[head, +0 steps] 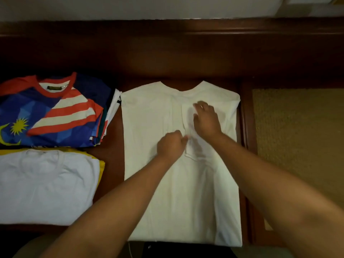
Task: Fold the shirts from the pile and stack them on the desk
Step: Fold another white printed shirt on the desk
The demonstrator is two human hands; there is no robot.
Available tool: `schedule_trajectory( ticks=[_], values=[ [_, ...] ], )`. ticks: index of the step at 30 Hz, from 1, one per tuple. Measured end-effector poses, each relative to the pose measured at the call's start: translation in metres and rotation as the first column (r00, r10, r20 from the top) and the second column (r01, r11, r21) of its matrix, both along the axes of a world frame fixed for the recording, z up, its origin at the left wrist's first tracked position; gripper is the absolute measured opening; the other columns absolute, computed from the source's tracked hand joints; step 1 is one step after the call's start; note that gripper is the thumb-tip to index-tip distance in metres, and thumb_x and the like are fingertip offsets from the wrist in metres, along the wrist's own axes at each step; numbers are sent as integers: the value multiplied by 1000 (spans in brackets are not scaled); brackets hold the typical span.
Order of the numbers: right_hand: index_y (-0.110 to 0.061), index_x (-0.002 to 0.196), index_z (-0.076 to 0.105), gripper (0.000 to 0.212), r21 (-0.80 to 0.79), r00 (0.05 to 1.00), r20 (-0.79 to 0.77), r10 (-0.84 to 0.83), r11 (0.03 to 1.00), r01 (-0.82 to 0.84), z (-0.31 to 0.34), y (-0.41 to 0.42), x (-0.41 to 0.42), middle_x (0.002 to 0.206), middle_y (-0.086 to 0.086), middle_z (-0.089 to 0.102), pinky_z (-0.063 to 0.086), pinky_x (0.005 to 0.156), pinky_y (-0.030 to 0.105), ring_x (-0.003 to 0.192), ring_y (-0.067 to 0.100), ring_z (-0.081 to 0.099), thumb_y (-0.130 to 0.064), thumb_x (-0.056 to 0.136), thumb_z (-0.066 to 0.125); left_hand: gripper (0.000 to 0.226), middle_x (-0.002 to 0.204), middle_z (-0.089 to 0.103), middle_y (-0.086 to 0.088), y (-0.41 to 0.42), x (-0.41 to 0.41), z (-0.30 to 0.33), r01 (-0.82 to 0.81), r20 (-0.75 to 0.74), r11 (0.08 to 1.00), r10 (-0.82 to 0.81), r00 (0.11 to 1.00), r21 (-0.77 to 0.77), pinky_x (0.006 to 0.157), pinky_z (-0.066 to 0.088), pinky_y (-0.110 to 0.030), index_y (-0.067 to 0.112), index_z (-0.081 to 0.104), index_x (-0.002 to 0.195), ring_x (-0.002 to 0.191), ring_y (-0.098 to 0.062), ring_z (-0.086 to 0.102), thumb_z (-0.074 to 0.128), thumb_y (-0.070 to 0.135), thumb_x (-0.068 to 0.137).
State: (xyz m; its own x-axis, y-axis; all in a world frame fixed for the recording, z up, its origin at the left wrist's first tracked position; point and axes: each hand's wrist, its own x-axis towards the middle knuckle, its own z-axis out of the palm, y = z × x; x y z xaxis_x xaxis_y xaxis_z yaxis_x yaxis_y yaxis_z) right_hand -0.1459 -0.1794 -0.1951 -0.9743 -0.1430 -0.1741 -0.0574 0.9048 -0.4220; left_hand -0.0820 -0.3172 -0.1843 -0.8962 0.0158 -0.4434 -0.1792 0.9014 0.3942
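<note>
Dark wooden bench (167, 58) | my left hand (170, 146) pinches the sleeve edge, right hand (205, 119) presses flat, on white shirt (149, 118) lying mid-bench | folded stack (46, 183) and pile (46, 112) left | risk: uneven pull wrinkles the fold.

Dark wooden desk (167, 53) against a pale wall (130, 6), woven mat (297, 136) alongside.

Under your two hands, one white cotton shirt (149, 127), to their left two shirt stacks (52, 112).
</note>
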Motion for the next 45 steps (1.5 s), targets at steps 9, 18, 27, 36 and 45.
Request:
schedule_trajectory(
  ticks=[9, 18, 27, 36, 45],
  values=[
    [-10, 115, 58, 28, 228, 992, 48, 116, 966, -124, -5, -5, -78, 114, 13, 58, 41, 89, 39, 109, 30, 49, -8, 88, 53, 18, 95, 65, -4, 26, 7, -13, -158, 41, 982, 154, 987, 106, 68, 43, -29, 13, 53, 94, 90, -24, 62, 53, 31, 95],
    [-9, 115, 55, 31, 154, 983, 58, 175, 971, -182, -7, 5, -63, 112, 12, 58, 41, 87, 40, 105, 30, 51, -25, 90, 57, 17, 87, 59, 1, 24, -3, -10, -466, 231, 770, 405, 885, 435, 71, 47, -27, 18, 48, 102, 77, -18, 59, 59, 13, 90],
    [-13, 127, 58, 32, 126, 944, -2, 330, 936, -328, -10, 1, -55, 126, 8, 58, 35, 99, 39, 118, 26, 47, -18, 96, 51, 27, 88, 62, 0, 35, -8, -10, -699, 415, 559, 563, 715, 447, 76, 50, -25, 18, 52, 98, 82, -18, 63, 71, 31, 84],
    [-8, 110, 59, 20, 145, 970, -8, 242, 960, -238, -10, -12, -66, 113, 12, 57, 38, 89, 39, 107, 29, 50, -8, 91, 53, 34, 58, 38, 5, 37, -5, -10, -587, 263, 726, 524, 810, 358, 48, 29, -19, 15, 35, 63, 51, -10, 34, 56, 16, 90],
    [-10, 105, 64, 13, 37, 989, -14, 146, 989, -145, 6, -9, -92, 97, 10, 67, 48, 89, 40, 90, 26, 62, -13, 96, 55, 22, 104, 63, -10, 34, -11, -8, -529, 166, 758, 507, 846, 382, 79, 47, -30, 6, 54, 112, 95, -27, 60, 48, 22, 99]
  ],
)
